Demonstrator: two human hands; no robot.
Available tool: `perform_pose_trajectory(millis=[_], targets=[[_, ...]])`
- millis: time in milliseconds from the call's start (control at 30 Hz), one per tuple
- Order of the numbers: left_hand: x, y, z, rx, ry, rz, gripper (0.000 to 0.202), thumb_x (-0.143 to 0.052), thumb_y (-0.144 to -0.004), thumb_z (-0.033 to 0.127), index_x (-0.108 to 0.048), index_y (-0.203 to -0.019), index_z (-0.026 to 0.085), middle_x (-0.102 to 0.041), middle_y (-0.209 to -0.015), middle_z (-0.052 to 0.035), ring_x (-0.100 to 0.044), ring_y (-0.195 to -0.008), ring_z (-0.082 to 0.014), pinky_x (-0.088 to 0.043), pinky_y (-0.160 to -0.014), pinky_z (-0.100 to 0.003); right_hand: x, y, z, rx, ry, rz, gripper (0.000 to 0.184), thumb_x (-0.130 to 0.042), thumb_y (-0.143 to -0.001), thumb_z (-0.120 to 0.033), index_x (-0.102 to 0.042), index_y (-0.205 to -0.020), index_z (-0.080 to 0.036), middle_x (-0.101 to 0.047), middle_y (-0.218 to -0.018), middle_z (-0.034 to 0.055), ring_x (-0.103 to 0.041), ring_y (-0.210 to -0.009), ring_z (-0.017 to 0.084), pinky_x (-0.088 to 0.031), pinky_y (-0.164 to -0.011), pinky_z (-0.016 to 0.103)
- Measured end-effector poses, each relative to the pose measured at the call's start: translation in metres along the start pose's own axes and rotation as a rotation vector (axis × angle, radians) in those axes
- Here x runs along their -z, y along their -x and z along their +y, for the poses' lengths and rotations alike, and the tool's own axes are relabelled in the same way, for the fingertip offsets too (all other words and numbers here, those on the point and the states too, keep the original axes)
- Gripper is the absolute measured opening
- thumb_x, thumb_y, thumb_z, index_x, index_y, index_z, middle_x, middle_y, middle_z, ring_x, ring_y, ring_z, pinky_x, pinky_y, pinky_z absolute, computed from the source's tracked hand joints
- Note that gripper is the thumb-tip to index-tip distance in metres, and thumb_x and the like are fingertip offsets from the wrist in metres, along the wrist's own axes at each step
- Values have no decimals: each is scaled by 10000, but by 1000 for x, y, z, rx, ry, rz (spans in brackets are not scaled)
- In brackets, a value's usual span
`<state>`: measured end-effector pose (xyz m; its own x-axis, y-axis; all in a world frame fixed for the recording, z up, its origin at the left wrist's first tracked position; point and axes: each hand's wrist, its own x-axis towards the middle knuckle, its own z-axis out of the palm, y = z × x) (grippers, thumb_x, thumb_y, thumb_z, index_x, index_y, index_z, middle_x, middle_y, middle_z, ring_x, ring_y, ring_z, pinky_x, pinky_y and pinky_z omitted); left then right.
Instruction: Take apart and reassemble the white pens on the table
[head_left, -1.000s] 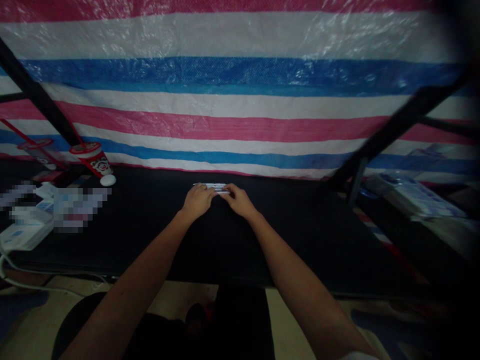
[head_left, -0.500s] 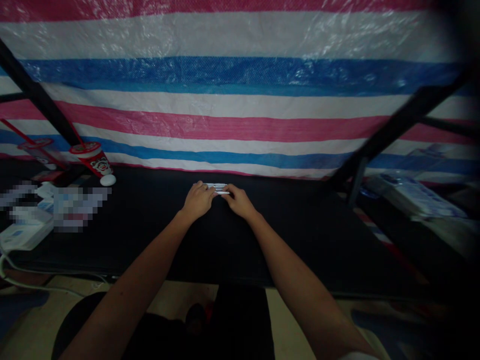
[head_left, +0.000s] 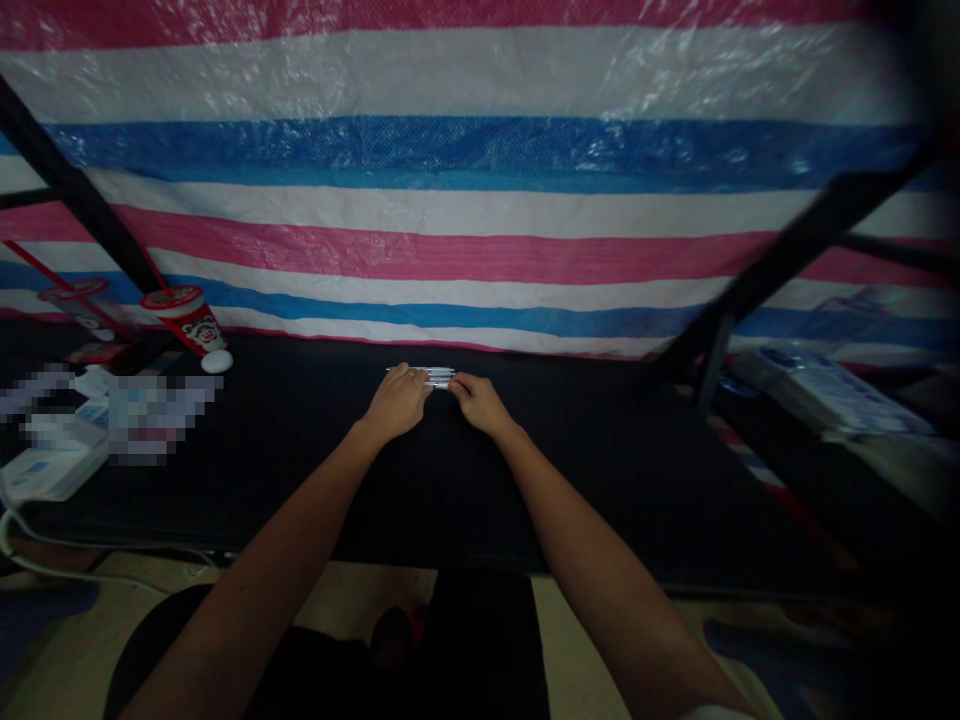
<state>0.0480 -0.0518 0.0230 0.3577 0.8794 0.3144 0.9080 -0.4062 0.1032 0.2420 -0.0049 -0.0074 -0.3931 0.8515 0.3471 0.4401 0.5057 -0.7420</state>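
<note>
Several slim white pens (head_left: 441, 375) lie side by side, crosswise, near the back of the black table (head_left: 600, 470). My left hand (head_left: 397, 402) is closed over their left part, and one thin tip pokes out past its far side. At their right ends, the fingers and thumb of my right hand (head_left: 480, 402) are closed on the pens. Between my hands the middle of the bundle shows; the rest is hidden under my fingers.
A red cup with a straw (head_left: 184, 315) stands at the back left, a white egg-shaped thing (head_left: 217, 362) before it. White boxes (head_left: 56, 460) and a cable (head_left: 82, 575) lie left. Black metal posts (head_left: 795, 240) and plastic-wrapped packs (head_left: 840, 390) are on the right. Striped sheeting (head_left: 480, 210) hangs behind.
My right hand's fingers have drawn slightly rightward and closer together at the pens' ends. The pens appear more evenly lined up. My left hand stays nearly in place.
</note>
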Motion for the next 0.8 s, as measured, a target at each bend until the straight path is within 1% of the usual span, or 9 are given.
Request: perform_pose_trajectory(millis=[100, 200, 267, 367, 467, 533, 600, 700, 800], targets=[[-6, -1, -8, -3, 23, 12, 334, -354, -1018, 224, -634, -1172, 127, -695, -1126, -141, -567, -1089, -270, -410, -993, -419, 0, -1, 3, 4, -26, 64, 213, -489, -919, -282, -671, -863, -186, -643, -745, 21, -564, -710, 172, -417, -721, 281], [-9, -2, -18, 20, 29, 13, 309, -387, -1011, 234, -682, -1039, 145, -715, -1048, -136, -608, -1015, -268, -436, -917, -409, 0, -3, 7, -24, -57, 112, 217, -489, -911, -311, -664, -873, -187, -615, -701, 13, -555, -701, 175, -405, -692, 281], [-9, -2, -22, 18, 53, 27, 289, -419, -1005, 244, -694, -988, 156, -722, -1008, -131, -618, -979, -266, -440, -877, -401, 0, -3, 8, -56, -82, 111, 222, -493, -901, -328, -657, -848, -189, -588, -651, 4, -540, -670, 174, -390, -660, 281], [-6, -2, -25, -17, 94, 66, 267, -442, -994, 223, -702, -969, 171, -729, -1002, -118, -609, -957, -265, -433, -841, -401, 2, -3, 9, -116, -143, 74, 223, -509, -878, -347, -633, -773, -195, -532, -565, -14, -496, -593, 162, -356, -602, 280], [-4, -2, -28, -47, 151, 108, 258, -458, -984, 211, -712, -956, 178, -730, -983, -112, -600, -943, -266, -426, -832, -408, 4, -3, 6, -180, -230, 37, 231, -531, -858, -374, -624, -741, -198, -493, -510, -31, -445, -517, 144, -322, -551, 279], [-6, -2, -31, -42, 241, 140, 241, -488, -973, 219, -726, -968, 184, -731, -964, -105, -603, -941, -263, -429, -844, -406, 4, -4, 4, -202, -294, 45, 245, -554, -848, -395, -621, -720, -197, -498, -505, -32, -441, -498, 136, -320, -539, 280], [-10, -3, -34, 9, 407, 182, 205, -547, -949, 248, -740, -991, 192, -735, -957, -93, -618, -922, -247, -442, -849, -387, 2, -4, 1, -221, -414, 80, 237, -600, -828, -407, -630, -730, -193, -521, -529, -30, -460, -501, 131, -335, -539, 280], [-19, -3, -39, 170, 716, 257, 223, -666, -877, 332, -739, -1038, 195, -735, -930, -65, -636, -819, -203, -464, -772, -327, -1, -5, -4, -304, -693, 108, 208, -668, -793, -372, -676, -864, -176, -555, -585, -28, -486, -508, 125, -350, -524, 272], [-28, -4, -42, 275, 868, 295, 278, -726, -812, 405, -744, -980, 184, -694, -782, -25, -597, -693, -167, -426, -670, -286, -1, -4, -11, -438, -1009, 89, 208, -680, -803, -292, -675, -964, -160, -553, -606, -27, -489, -517, 115, -379, -520, 259]])
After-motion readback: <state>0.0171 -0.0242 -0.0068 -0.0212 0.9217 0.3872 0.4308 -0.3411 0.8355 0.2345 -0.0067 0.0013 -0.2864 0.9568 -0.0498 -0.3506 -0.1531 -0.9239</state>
